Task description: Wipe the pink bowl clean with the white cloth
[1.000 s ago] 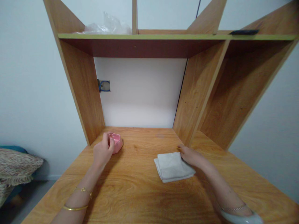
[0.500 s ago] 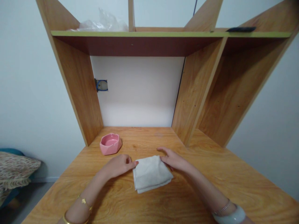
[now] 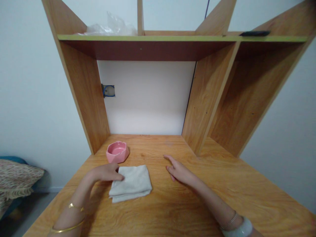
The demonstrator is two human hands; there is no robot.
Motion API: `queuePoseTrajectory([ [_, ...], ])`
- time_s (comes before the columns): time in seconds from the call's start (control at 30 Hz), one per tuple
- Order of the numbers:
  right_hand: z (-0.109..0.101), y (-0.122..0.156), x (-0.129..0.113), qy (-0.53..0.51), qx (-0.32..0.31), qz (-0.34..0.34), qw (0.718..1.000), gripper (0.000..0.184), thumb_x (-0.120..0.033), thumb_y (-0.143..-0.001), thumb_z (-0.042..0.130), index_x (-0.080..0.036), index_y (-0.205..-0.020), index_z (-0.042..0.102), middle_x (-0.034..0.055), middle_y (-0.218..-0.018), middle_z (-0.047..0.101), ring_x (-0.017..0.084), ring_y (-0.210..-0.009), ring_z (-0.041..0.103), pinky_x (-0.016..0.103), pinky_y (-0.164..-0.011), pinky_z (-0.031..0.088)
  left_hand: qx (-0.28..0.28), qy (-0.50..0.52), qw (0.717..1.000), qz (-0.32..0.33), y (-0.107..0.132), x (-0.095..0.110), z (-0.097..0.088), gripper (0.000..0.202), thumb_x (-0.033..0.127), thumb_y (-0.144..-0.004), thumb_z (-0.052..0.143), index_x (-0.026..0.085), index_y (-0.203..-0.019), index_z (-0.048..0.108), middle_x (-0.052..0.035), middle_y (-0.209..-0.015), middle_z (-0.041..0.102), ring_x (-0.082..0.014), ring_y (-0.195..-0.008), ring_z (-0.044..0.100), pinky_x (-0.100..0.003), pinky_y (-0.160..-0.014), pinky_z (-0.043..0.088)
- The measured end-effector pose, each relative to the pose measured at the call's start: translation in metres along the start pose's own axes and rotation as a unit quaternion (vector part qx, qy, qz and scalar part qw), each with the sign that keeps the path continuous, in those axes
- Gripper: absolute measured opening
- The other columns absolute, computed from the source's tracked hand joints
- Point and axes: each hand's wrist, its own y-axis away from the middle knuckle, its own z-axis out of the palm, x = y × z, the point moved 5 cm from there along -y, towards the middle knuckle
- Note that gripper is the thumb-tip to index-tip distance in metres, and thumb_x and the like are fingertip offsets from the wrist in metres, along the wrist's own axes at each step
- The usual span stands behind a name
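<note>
A white folded cloth [image 3: 133, 182] lies on the wooden desk, left of the middle. My left hand [image 3: 107, 172] grips its left edge, the thumb on top and the other fingers mostly hidden. Just behind that hand stands a pink faceted ashtray [image 3: 118, 152] with notches in its rim. To the right of the cloth and apart from it, my right hand [image 3: 178, 169] hovers close over the desk. Its index finger points out, the thumb is apart and nothing is in it.
The wooden desk [image 3: 172, 210] carries a hutch with upright side panels [image 3: 82, 95] and a shelf [image 3: 148, 38]. Crumpled clear plastic [image 3: 111, 28] and a dark flat object [image 3: 255, 33] rest up there. An uncovered socket box [image 3: 108, 91] shows in the wall. At far left is a patterned fringed fabric [image 3: 19, 177].
My left hand has drawn the cloth to the left, in front of the ashtray. My right hand has let go of the cloth and stays at nearly the same spot.
</note>
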Motion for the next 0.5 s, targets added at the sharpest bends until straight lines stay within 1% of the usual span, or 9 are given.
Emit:
queuePoseTrajectory([
  [0.07, 0.001, -0.001, 0.0, 0.02, 0.001, -0.016, 1.0, 0.051, -0.016, -0.081, 0.038, -0.01, -0.13, 0.029, -0.0074, -0.04, 0.044, 0.012, -0.045, 0.048, 0.021, -0.049, 0.035, 0.042, -0.034, 0.997, -0.047, 0.008, -0.018, -0.017, 0.03, 0.029, -0.055, 0.051, 0.016, -0.081, 0.059, 0.0007, -0.087, 0.065, -0.0199, -0.083, 0.057, -0.023, -0.067, 0.044],
  [0.1, 0.001, -0.001, 0.0, 0.027, -0.002, -0.017, 0.999, 0.05, -0.017, -0.081, 0.038, -0.01, -0.13, 0.03, -0.0073, -0.041, 0.044, 0.012, -0.045, 0.047, 0.021, -0.049, 0.035, 0.072, -0.074, 0.99, -0.101, 0.012, -0.028, -0.025, 0.027, 0.031, -0.056, 0.05, 0.015, -0.077, 0.059, -0.0009, -0.084, 0.065, -0.0207, -0.08, 0.059, -0.024, -0.065, 0.044],
  [0.13, 0.002, -0.001, 0.0, 0.032, -0.004, -0.017, 0.999, 0.05, -0.017, -0.081, 0.038, -0.011, -0.129, 0.031, -0.0071, -0.041, 0.044, 0.012, -0.045, 0.047, 0.021, -0.049, 0.034, 0.108, -0.113, 0.975, -0.16, 0.016, -0.037, -0.033, 0.027, 0.033, -0.056, 0.049, 0.014, -0.074, 0.058, -0.0037, -0.081, 0.066, -0.0219, -0.079, 0.06, -0.025, -0.064, 0.044],
  [0.2, 0.002, -0.001, 0.0, 0.04, -0.005, -0.015, 0.999, 0.049, -0.018, -0.081, 0.039, -0.012, -0.129, 0.033, -0.0065, -0.043, 0.045, 0.012, -0.045, 0.047, 0.022, -0.049, 0.034, 0.155, -0.157, 0.948, -0.23, 0.02, -0.047, -0.042, 0.027, 0.037, -0.058, 0.048, 0.014, -0.07, 0.056, -0.0076, -0.078, 0.066, -0.0241, -0.076, 0.061, -0.027, -0.062, 0.044],
  [0.27, 0.002, -0.001, 0.0, 0.053, -0.003, -0.013, 0.998, 0.048, -0.019, -0.081, 0.039, -0.012, -0.129, 0.034, -0.005, -0.045, 0.049, 0.013, -0.046, 0.049, 0.023, -0.051, 0.036, 0.171, -0.168, 0.938, -0.252, 0.021, -0.05, -0.044, 0.028, 0.039, -0.059, 0.046, 0.014, -0.068, 0.055, -0.0103, -0.077, 0.066, -0.0261, -0.076, 0.061, -0.029, -0.061, 0.045],
  [0.33, 0.002, -0.001, 0.0, 0.076, 0.005, -0.017, 0.997, 0.048, -0.019, -0.081, 0.039, -0.013, -0.128, 0.035, -0.0006, -0.054, 0.058, 0.015, -0.056, 0.055, 0.025, -0.058, 0.039, 0.171, -0.169, 0.936, -0.259, 0.021, -0.051, -0.044, 0.027, 0.039, -0.06, 0.045, 0.015, -0.067, 0.055, -0.0119, -0.077, 0.066, -0.0277, -0.077, 0.062, -0.031, -0.061, 0.045],
  [0.4, 0.002, -0.001, -0.001, 0.101, 0.018, -0.034, 0.994, 0.047, -0.02, -0.08, 0.04, -0.014, -0.126, 0.038, 0.0068, -0.077, 0.066, 0.018, -0.075, 0.059, 0.028, -0.069, 0.041, 0.177, -0.171, 0.933, -0.262, 0.023, -0.052, -0.045, 0.027, 0.038, -0.061, 0.045, 0.014, -0.069, 0.055, -0.0132, -0.079, 0.066, -0.0286, -0.08, 0.061, -0.031, -0.063, 0.045],
  [0.47, 0.003, -0.001, -0.003, 0.118, 0.029, -0.054, 0.991, 0.046, -0.02, -0.079, 0.041, -0.014, -0.125, 0.04, 0.0113, -0.102, 0.062, 0.02, -0.094, 0.056, 0.03, -0.079, 0.04, 0.193, -0.167, 0.934, -0.251, 0.026, -0.054, -0.048, 0.03, 0.037, -0.06, 0.047, 0.013, -0.076, 0.055, -0.0136, -0.083, 0.065, -0.0287, -0.083, 0.06, -0.031, -0.065, 0.046],
  [0.5, 0.003, 0.0, -0.004, 0.124, 0.03, -0.061, 0.99, 0.046, -0.02, -0.079, 0.041, -0.015, -0.124, 0.041, 0.0115, -0.108, 0.059, 0.021, -0.098, 0.054, 0.031, -0.081, 0.039, 0.205, -0.162, 0.934, -0.242, 0.028, -0.054, -0.051, 0.032, 0.037, -0.06, 0.047, 0.012, -0.08, 0.054, -0.0137, -0.085, 0.065, -0.0286, -0.084, 0.06, -0.03, -0.067, 0.046],
])
